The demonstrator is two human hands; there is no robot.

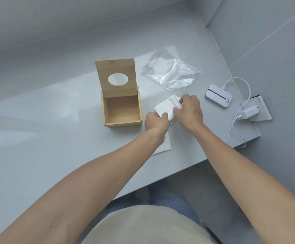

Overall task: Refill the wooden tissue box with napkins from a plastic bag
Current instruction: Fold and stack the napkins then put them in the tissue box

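Here, near the centre of the frame, both hands meet on a stack of white napkins (167, 107) lying on the pale grey table (55, 138). The left hand (156, 121) grips the stack's lower left corner, thumb on top and fingers curled underneath, while the right hand (189, 110) pinches its right edge, fingertips pressed on the top sheet. Whether the stack rests on the table or is raised slightly cannot be told. Just left of the napkins stands the wooden tissue box (122, 111), open and with a bare wooden floor inside; its lid (116, 78), with an oval hole cut in it, stands upright at the box's far side. Above the hands, toward the upper right of centre, lies the clear plastic bag (171, 73), crumpled and flat on the table, apart from the napkins. Under the left wrist, a flat white sheet (164, 147) lies on the table. At the right of the frame sit a small white device (218, 95) and a white charger plug (249, 111), joined by a looping white cable (234, 132), with the plug resting on a pale card (262, 110).
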